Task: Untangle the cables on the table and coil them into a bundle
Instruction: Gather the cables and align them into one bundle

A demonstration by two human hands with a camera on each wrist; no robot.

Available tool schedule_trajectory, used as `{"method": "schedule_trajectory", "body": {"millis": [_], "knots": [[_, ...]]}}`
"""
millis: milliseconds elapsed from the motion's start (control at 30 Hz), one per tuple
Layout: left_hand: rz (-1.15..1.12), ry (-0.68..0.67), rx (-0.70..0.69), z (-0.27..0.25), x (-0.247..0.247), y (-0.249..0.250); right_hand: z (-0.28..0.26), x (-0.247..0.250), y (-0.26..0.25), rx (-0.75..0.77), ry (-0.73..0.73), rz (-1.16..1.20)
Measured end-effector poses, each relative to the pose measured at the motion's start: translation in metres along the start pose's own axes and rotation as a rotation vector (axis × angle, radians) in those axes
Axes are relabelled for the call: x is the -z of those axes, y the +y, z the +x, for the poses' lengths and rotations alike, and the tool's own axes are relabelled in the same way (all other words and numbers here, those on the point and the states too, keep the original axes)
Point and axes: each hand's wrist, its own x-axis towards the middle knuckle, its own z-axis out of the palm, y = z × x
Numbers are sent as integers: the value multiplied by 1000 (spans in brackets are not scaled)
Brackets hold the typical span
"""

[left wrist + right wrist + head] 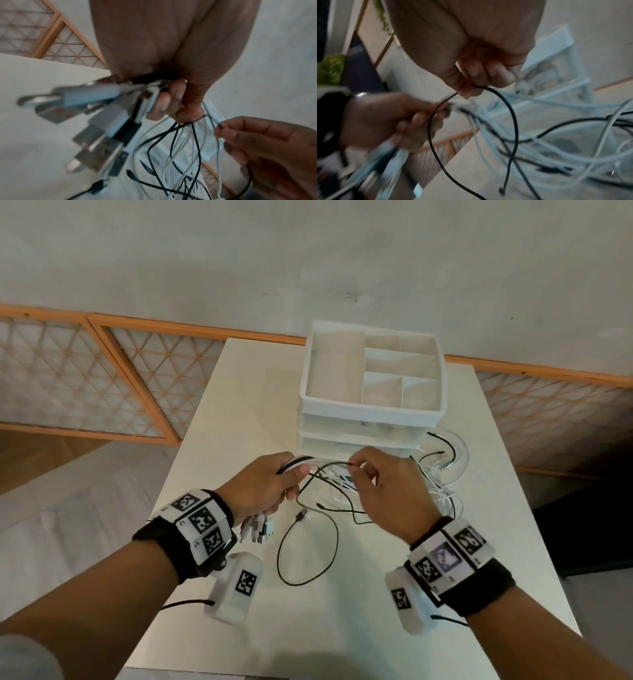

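Our left hand (262, 486) was curled tight round a bunch of cables (173, 146), black and white, with their USB plugs (96, 121) sticking out near the wrist. Our right hand (383, 491) pinched one thin black cable (501, 97) between thumb and fingertips (471, 90), the other fingers loosely bent. The rest of the tangle (442, 484) lay on the white table (239, 412), right of our hands, just in front of a white drawer organiser (373, 392) at the far side. A pale wall and orange-framed lattice panels (113, 385) stood beyond. Both hands hovered above the table, close together, palms down.
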Motion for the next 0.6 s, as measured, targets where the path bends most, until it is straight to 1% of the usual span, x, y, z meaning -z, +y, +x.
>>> {"method": "schedule_trajectory", "body": {"millis": [67,167,233,267,333,400,500,600], "knots": [[-32,22,-14,3,-5,5,6,21,5,-45,54,55],[-123,63,-63,7,-19,18,8,34,7,-56,58,133],[-203,46,-89,8,-28,26,8,37,8,-45,76,133],[-220,18,-90,8,-31,29,9,42,9,-55,111,126],[-141,-32,-80,8,-33,30,14,58,17,-114,217,101],[-16,-32,-57,8,-29,26,19,77,31,-191,327,86],[89,26,-27,8,-20,14,27,97,53,-317,445,57],[244,84,11,5,-10,-5,28,107,69,-463,488,-6]]}}
